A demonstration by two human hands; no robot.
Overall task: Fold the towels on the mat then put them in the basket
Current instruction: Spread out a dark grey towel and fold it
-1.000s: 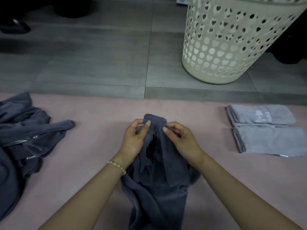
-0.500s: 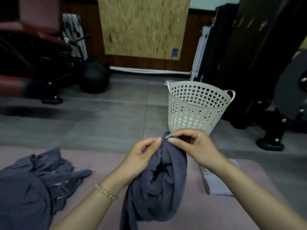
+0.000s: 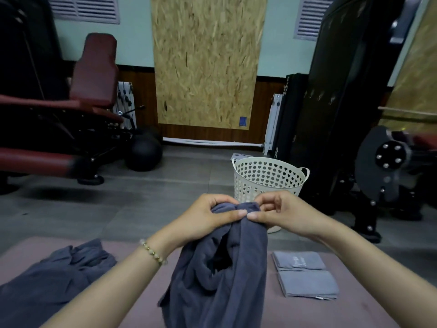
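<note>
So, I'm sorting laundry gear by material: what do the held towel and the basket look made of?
Towel: soft dark grey terry or microfibre by the look, matte and fuzzy, draping in limp folds. Basket: probably cream moulded plastic, smooth with a slight sheen, rigid walls punched with heart-shaped holes.

Black panel (image 3: 287,110), upright against the wall: white vertical print "15cm" near its top; more white lettering near its foot, too blurred to read. Farther folded grey towel (image 3: 299,261): white embroidered lettering, illegible. Chipboard sheet (image 3: 205,62): small blue label (image 3: 243,121), illegible
</note>
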